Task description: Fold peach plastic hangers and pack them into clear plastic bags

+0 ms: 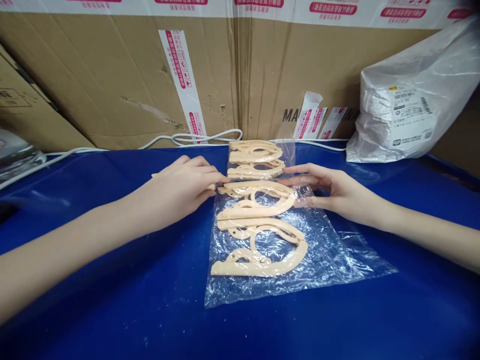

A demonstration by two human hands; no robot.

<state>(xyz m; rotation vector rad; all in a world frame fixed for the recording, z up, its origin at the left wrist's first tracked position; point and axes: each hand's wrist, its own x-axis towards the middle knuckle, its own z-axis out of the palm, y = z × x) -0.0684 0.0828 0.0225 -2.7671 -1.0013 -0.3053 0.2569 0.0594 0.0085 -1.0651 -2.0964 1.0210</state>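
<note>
Several cream plastic folding hangers [258, 270] lie in a row, the nearer ones on or inside a clear plastic bag [337, 255]. The farther folded hangers [255, 145] sit close together under clear film. At the left ends of the middle hangers, my left hand [180, 192] is closed, its fingertips touching them. Tips of a cream plastic piece poke out on either side of this hand; the rest is hidden in the palm. Around the right end of the middle hanger [288, 200], my right hand [333, 192] has its fingers stretched and apart, touching hanger and film.
A blue sheet [131, 300] covers the table. Large cardboard boxes [112, 75] stand along the back, with a white cable [157, 140] before them. A white wrapped parcel [405, 110] is at the back right. Clear plastic packaging [18, 155] lies at the far left.
</note>
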